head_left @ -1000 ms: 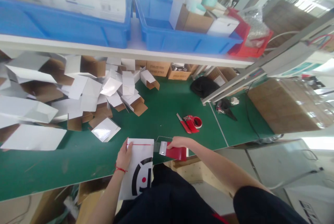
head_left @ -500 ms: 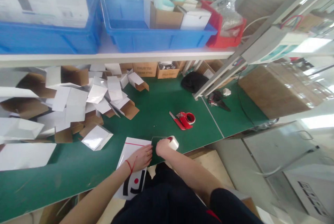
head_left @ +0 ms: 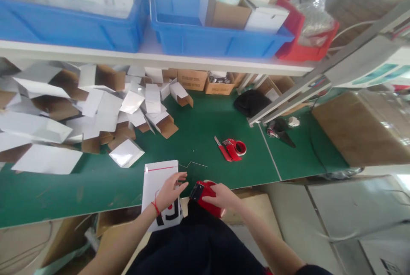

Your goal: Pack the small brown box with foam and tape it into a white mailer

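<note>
A white printed package (head_left: 153,181) with a red line near its top and black lettering lies over the table's front edge. Above its right side is my left hand (head_left: 171,191), fingers spread, holding nothing; whether the palm touches the package I cannot tell. My right hand (head_left: 221,197) is wrapped round a red tape dispenser (head_left: 209,206) with a black front end, just off the table edge against my dark clothing. A thin pale strand (head_left: 197,163) lies on the green table behind both hands. Farther back rest a second red tape dispenser (head_left: 237,149) and a red-handled cutter (head_left: 223,150).
Many open white cartons (head_left: 105,110) are piled at the left of the green table (head_left: 198,125). A shelf (head_left: 192,59) with blue bins (head_left: 218,46) and a red bin (head_left: 307,51) crosses overhead. A large brown carton (head_left: 358,125) stands at the right.
My right hand has drawn back toward my body with the tape dispenser, which is now turned to show its black end. My left hand's fingers have spread. The whole view has shifted slightly.
</note>
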Available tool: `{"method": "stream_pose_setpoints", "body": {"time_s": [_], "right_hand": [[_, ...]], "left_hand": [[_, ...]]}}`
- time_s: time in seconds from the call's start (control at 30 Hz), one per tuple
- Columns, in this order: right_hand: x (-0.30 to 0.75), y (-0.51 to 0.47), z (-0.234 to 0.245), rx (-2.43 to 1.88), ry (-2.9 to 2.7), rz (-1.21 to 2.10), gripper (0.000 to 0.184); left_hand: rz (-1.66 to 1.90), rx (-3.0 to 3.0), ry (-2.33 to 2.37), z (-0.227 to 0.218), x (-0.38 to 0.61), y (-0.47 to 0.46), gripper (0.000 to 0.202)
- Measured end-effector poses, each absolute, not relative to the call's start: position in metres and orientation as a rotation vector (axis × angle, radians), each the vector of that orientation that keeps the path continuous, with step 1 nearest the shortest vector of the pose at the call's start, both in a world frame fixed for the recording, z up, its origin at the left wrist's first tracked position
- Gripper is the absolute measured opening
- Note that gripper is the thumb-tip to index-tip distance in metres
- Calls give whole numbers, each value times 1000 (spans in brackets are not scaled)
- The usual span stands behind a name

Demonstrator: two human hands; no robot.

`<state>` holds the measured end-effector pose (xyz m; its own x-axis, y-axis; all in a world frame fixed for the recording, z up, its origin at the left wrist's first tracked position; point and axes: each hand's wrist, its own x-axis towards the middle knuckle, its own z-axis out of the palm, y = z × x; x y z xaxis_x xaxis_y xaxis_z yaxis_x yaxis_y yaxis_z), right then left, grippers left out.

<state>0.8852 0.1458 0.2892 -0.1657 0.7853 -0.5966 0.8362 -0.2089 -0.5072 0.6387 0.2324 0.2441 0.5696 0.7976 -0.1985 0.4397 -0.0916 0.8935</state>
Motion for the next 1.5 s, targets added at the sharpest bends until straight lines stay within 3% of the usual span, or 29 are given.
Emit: {"method": "stream_pose_setpoints", "body": {"time_s": [0.13,0.5,0.97,1.2,1.37,1.5], "right_hand": [[863,146,303,1798,2031,-1595,37],[846,167,304,1483,1925,-1586,39],[828,159,288,1543,1817,-1501,41],[819,162,281,1589,1644,-1578,36],[818,161,275,1596,1608,-1593,40],[824,163,274,1605,1624,-1634,39]], "left_hand": [[387,1048,1134,257,631,184,36],[599,989,1659,282,518,159,45],[589,931,1778,238,457,134,53],[546,873,1770,185,479,130,59],[584,897,1932,177,494,125,63],[545,1224,1987,196,512,125,44]]}}
